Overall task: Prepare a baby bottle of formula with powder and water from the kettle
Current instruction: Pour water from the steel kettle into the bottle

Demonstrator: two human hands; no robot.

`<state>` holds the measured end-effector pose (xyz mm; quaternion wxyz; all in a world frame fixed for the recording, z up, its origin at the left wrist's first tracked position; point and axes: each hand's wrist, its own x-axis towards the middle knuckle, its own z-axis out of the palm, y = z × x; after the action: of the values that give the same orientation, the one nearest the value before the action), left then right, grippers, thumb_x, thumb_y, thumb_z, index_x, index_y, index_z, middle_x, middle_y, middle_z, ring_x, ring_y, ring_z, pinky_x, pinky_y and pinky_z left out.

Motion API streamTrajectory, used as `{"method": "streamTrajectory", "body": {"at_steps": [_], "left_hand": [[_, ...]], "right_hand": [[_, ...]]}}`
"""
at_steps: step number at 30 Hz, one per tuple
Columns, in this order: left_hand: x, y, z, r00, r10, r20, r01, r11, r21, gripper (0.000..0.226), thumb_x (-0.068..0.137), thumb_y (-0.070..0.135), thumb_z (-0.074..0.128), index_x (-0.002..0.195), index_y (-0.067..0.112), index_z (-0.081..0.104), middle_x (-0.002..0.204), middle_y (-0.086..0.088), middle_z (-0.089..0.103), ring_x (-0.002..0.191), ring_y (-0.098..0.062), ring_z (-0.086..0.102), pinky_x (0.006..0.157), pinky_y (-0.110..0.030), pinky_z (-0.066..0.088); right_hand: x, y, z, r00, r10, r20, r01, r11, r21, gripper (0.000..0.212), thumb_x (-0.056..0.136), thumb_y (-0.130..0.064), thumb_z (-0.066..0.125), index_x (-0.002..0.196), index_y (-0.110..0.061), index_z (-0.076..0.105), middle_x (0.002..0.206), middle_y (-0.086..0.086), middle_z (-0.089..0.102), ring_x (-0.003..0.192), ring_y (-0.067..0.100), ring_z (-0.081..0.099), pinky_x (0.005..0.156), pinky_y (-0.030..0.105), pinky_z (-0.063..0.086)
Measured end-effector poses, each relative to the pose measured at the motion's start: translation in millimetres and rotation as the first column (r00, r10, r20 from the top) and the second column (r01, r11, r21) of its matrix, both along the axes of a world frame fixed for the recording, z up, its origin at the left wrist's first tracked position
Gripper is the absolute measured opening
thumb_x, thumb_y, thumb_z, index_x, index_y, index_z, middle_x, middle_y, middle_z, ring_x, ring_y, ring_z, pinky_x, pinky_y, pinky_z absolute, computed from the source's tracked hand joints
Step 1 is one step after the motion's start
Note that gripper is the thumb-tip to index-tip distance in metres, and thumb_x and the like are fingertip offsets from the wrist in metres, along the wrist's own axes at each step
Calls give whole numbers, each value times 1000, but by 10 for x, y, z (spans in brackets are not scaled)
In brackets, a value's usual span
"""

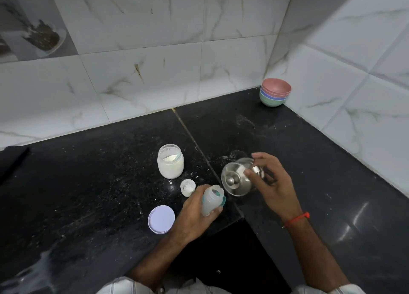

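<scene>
My left hand [194,214] grips a clear baby bottle [211,202] with its mouth open, tilted toward the right. My right hand [270,183] holds the handle of a glass kettle with a steel lid [235,178], tipped toward the bottle's mouth. An open jar of white formula powder [170,161] stands on the black counter [88,172] behind the bottle. A small white scoop [187,187] with powder traces sits between the jar and my left hand. The jar's lilac lid [161,219] lies flat to the left of my left wrist.
A stack of coloured bowls [275,92] stands in the far corner by the tiled wall [143,72]. Spilled powder specks dot the counter around the jar. A dark object [13,163] lies at the far left edge. The counter has an inner corner edge [243,216] below the kettle.
</scene>
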<state>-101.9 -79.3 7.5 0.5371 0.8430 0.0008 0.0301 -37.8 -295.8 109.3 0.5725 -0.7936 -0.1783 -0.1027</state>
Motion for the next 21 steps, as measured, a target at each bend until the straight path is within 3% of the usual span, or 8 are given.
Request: {"method": "streamTrajectory", "body": {"at_steps": [4,7,9,14,18,21], "left_hand": [[-33,43,-1,1000,31,4,-31,1000,-1,55,86,38,82,133,32,54,125,18,64,115,1,59,91,-12,48],[-65,111,37,997,76,24,-76,997,-19,51,86,36,83,129,32,56,122,17,66,113,-3,62,92,-14,48],[-93,202,66,991,125,47,-123,992,-42,49,86,33,85,126,32,57,120,18,67,112,-4,63,92,-14,49],[-160,555,164,962,271,42,-267,960,-80,55,84,38,86,129,37,54,123,18,68,114,-2,65,93,-21,53],[-224,804,201,940,337,42,-333,939,-84,60,83,43,84,134,33,53,125,14,69,116,-5,66,95,-28,54],[-244,910,245,931,365,34,-361,929,-77,57,85,36,84,132,37,52,124,16,69,113,1,66,93,-22,54]], "right_hand": [[89,-64,-320,940,-172,-294,256,927,274,15,87,-18,79,99,-13,70,99,-6,71,91,9,65,83,27,53],[158,-149,-592,880,-250,-403,402,845,353,11,88,-22,79,87,-21,68,84,0,65,80,16,58,72,34,46],[187,-154,-728,833,-297,-466,484,801,354,16,87,-30,79,83,-25,65,83,2,62,79,21,54,67,34,44],[203,-65,-931,756,-365,-543,601,715,357,21,92,-21,75,78,-28,61,75,-6,61,76,17,57,65,34,47],[232,-2,-1069,730,-359,-582,633,677,376,20,94,-17,72,83,-26,59,79,-3,61,82,18,59,70,35,52],[257,50,-1100,721,-334,-608,640,657,399,18,96,-15,70,86,-24,58,86,-1,64,85,14,64,74,33,56]]}}
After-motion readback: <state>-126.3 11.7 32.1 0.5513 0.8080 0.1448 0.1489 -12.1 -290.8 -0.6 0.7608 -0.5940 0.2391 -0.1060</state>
